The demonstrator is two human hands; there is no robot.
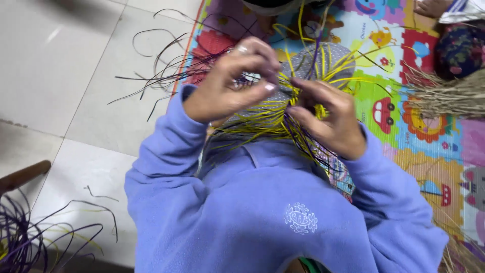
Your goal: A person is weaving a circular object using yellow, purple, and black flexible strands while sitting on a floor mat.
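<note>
Hands, left and right, both pinched shut on yellow weaving strands, purple strands at ten o'clock.

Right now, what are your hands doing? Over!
Left hand and right hand both pinching yellow strands. Purple strands mixed in. Loose purple strands on the floor, nothing blocking.

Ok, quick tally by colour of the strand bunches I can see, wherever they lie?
Yellow bunches: 1, worked between the left hand and right hand, yellow strands
Purple bunches: 2, purple strands by the mat edge, purple pile at the lower left
Tan bunches: 1, dried grass bundle
Total: 4 bunches; single strands too tangled to count.
</note>
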